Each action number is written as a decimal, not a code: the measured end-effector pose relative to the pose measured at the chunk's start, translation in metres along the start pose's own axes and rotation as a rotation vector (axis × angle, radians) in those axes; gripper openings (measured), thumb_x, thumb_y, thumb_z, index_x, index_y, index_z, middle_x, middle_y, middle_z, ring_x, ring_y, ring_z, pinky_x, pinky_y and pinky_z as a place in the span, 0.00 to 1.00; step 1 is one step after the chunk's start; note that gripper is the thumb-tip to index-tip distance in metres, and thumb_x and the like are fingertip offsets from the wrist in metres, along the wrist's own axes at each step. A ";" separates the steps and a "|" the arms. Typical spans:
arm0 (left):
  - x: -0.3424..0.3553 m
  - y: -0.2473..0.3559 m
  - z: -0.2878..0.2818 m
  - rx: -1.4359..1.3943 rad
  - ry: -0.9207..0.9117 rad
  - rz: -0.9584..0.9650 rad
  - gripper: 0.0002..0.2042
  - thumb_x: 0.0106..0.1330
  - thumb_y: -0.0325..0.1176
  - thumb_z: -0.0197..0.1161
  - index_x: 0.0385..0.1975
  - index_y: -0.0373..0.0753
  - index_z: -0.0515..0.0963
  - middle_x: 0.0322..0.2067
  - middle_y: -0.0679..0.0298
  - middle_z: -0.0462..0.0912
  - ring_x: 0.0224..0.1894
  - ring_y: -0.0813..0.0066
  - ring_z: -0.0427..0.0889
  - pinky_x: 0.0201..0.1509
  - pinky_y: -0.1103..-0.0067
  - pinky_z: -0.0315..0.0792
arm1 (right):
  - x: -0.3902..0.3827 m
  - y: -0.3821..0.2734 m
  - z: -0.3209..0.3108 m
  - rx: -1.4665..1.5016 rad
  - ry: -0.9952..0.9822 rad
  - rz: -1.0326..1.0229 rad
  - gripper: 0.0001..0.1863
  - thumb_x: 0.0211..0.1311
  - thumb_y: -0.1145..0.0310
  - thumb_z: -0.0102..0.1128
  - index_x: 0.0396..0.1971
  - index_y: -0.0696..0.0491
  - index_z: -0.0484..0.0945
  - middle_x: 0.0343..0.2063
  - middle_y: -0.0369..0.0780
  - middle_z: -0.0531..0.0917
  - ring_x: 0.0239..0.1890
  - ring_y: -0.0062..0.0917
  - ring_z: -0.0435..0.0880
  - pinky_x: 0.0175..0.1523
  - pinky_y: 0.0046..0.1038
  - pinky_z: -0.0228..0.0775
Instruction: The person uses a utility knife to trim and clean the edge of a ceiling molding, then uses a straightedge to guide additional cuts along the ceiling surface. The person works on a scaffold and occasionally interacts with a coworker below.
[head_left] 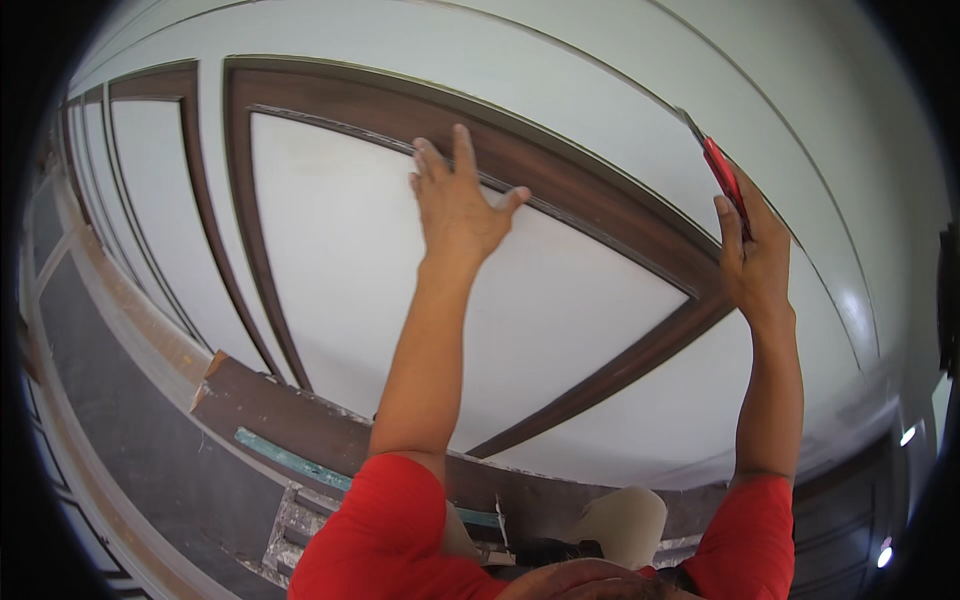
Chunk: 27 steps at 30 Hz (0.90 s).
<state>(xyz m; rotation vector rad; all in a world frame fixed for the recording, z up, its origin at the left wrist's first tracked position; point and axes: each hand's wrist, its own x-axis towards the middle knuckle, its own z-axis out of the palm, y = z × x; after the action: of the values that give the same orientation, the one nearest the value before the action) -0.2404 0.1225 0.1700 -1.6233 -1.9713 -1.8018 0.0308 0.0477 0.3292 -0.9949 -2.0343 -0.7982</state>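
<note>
The red tool [721,170] extends above the right hand [762,258], which grips and partly hides it, while the left hand [460,212] spreads its fingers.

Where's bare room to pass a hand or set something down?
A hand could probably pass over the white panel, between the left hand and the brown frame to its left. The brown board below looks bare above the teal strip, though its slope is unclear. It's crowded by the right hand, its grip around a red-handled tool, and at the knee.
</note>
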 end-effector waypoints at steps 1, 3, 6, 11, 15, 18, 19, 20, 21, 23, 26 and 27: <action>0.000 -0.002 0.003 -0.027 0.029 0.000 0.57 0.57 0.56 0.78 0.80 0.39 0.50 0.74 0.24 0.43 0.78 0.26 0.46 0.80 0.51 0.48 | 0.004 0.003 -0.005 0.000 -0.012 0.041 0.19 0.78 0.64 0.57 0.63 0.54 0.78 0.34 0.47 0.85 0.28 0.28 0.76 0.40 0.28 0.73; 0.001 -0.003 0.006 -0.077 0.097 -0.007 0.58 0.56 0.56 0.79 0.80 0.39 0.48 0.74 0.22 0.44 0.77 0.23 0.45 0.80 0.51 0.47 | 0.013 0.018 -0.017 -0.032 -0.047 0.056 0.19 0.78 0.63 0.58 0.62 0.54 0.78 0.32 0.46 0.85 0.25 0.28 0.74 0.38 0.28 0.72; 0.000 -0.005 0.016 0.063 0.152 -0.030 0.60 0.55 0.55 0.80 0.80 0.40 0.44 0.73 0.22 0.44 0.77 0.23 0.44 0.80 0.50 0.48 | 0.027 0.024 -0.028 -0.120 -0.128 0.047 0.19 0.77 0.63 0.58 0.62 0.55 0.78 0.30 0.46 0.85 0.23 0.29 0.74 0.36 0.31 0.72; -0.006 -0.007 0.019 -0.097 0.096 -0.040 0.65 0.50 0.57 0.82 0.81 0.43 0.41 0.74 0.22 0.40 0.79 0.27 0.42 0.81 0.52 0.49 | 0.042 0.001 -0.017 -0.046 -0.195 0.002 0.19 0.77 0.63 0.58 0.61 0.54 0.78 0.35 0.49 0.87 0.27 0.35 0.80 0.41 0.34 0.75; -0.007 -0.005 0.002 -0.088 0.001 -0.123 0.70 0.43 0.52 0.87 0.82 0.48 0.40 0.76 0.26 0.37 0.80 0.32 0.42 0.81 0.56 0.53 | 0.072 -0.042 0.012 -0.005 -0.218 -0.186 0.20 0.76 0.61 0.58 0.61 0.55 0.78 0.37 0.51 0.87 0.30 0.39 0.83 0.43 0.37 0.76; -0.002 -0.001 0.003 -0.140 0.030 -0.130 0.71 0.40 0.49 0.89 0.82 0.49 0.40 0.76 0.27 0.37 0.80 0.32 0.42 0.80 0.56 0.54 | 0.107 -0.072 0.033 -0.059 -0.161 -0.248 0.20 0.75 0.60 0.58 0.59 0.56 0.79 0.34 0.50 0.87 0.31 0.42 0.84 0.43 0.41 0.76; -0.001 -0.001 0.004 -0.164 0.048 -0.138 0.72 0.39 0.48 0.89 0.82 0.49 0.40 0.76 0.27 0.37 0.80 0.32 0.42 0.80 0.56 0.54 | 0.118 -0.086 0.038 -0.082 -0.178 -0.221 0.19 0.75 0.61 0.58 0.58 0.57 0.80 0.32 0.49 0.87 0.31 0.43 0.85 0.43 0.42 0.77; 0.000 0.000 0.004 -0.167 0.045 -0.147 0.72 0.39 0.48 0.89 0.82 0.48 0.40 0.76 0.27 0.37 0.80 0.32 0.42 0.81 0.56 0.53 | 0.129 -0.098 0.042 -0.107 -0.195 -0.193 0.19 0.75 0.61 0.58 0.56 0.58 0.81 0.31 0.49 0.87 0.31 0.44 0.85 0.43 0.43 0.77; 0.000 0.001 0.004 -0.170 0.041 -0.157 0.72 0.39 0.48 0.89 0.81 0.48 0.40 0.76 0.26 0.38 0.80 0.33 0.42 0.81 0.56 0.52 | 0.140 -0.108 0.049 -0.056 -0.202 -0.231 0.19 0.74 0.60 0.58 0.56 0.57 0.81 0.34 0.51 0.87 0.35 0.47 0.85 0.45 0.44 0.77; 0.000 -0.001 0.004 -0.169 0.046 -0.168 0.72 0.39 0.49 0.89 0.81 0.46 0.39 0.75 0.25 0.39 0.80 0.33 0.41 0.82 0.56 0.49 | 0.159 -0.124 0.062 0.045 -0.215 -0.309 0.19 0.73 0.59 0.59 0.55 0.54 0.81 0.40 0.56 0.87 0.44 0.55 0.85 0.49 0.47 0.76; 0.001 -0.008 0.004 -0.175 0.060 -0.179 0.73 0.38 0.50 0.89 0.81 0.43 0.39 0.74 0.23 0.40 0.80 0.33 0.39 0.83 0.55 0.43 | 0.174 -0.147 0.076 -0.065 -0.199 -0.363 0.17 0.74 0.60 0.56 0.54 0.54 0.81 0.39 0.56 0.87 0.43 0.55 0.85 0.50 0.49 0.75; 0.001 -0.008 0.005 -0.191 0.057 -0.182 0.73 0.38 0.51 0.89 0.81 0.42 0.39 0.74 0.23 0.40 0.80 0.32 0.39 0.83 0.54 0.41 | 0.179 -0.150 0.081 -0.080 -0.189 -0.379 0.17 0.74 0.61 0.56 0.54 0.55 0.82 0.40 0.56 0.87 0.43 0.55 0.85 0.50 0.49 0.75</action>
<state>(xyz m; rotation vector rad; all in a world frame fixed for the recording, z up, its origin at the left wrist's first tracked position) -0.2436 0.1281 0.1627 -1.4598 -2.0371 -2.1364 -0.2000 0.1031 0.3988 -0.7590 -2.4130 -1.0198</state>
